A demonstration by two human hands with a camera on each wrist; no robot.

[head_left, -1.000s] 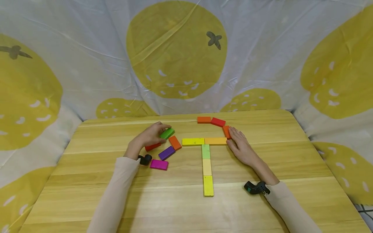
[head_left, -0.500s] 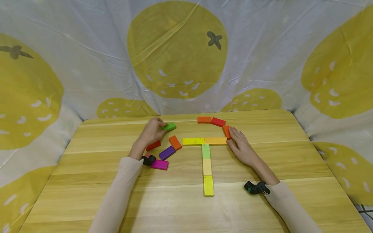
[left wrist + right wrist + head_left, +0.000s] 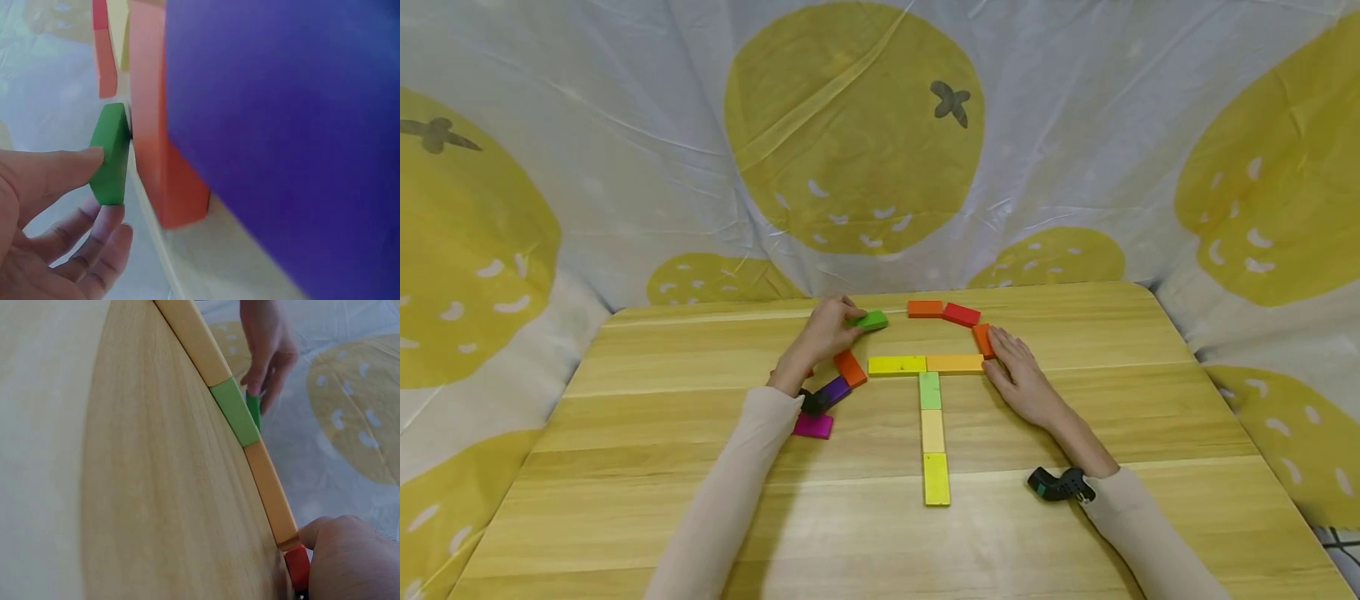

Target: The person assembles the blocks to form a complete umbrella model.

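Note:
My left hand (image 3: 826, 329) pinches a green block (image 3: 872, 320) between thumb and fingers, left of an orange block (image 3: 924, 309) at the table's far side. The left wrist view shows the thumb on one side of the green block (image 3: 111, 153). My right hand (image 3: 1022, 379) lies with its fingers extended, touching a red-orange block (image 3: 982, 340). A red block (image 3: 962, 314) links these two orange ones in a curve. Below the curve, a yellow block (image 3: 897, 365) and a light orange block (image 3: 955, 363) form a crossbar.
From the crossbar a stem of light green (image 3: 929, 390), cream (image 3: 932, 430) and yellow (image 3: 936, 479) blocks runs toward me. Orange (image 3: 849, 368), purple (image 3: 835, 390) and magenta (image 3: 814, 426) blocks lie around my left wrist, partly covered. A patterned cloth (image 3: 857, 133) hangs behind the table.
My left hand has lifted the green block from the loose pile and carried it right and away from me, close to the curve's left end. The right hand stays in place.

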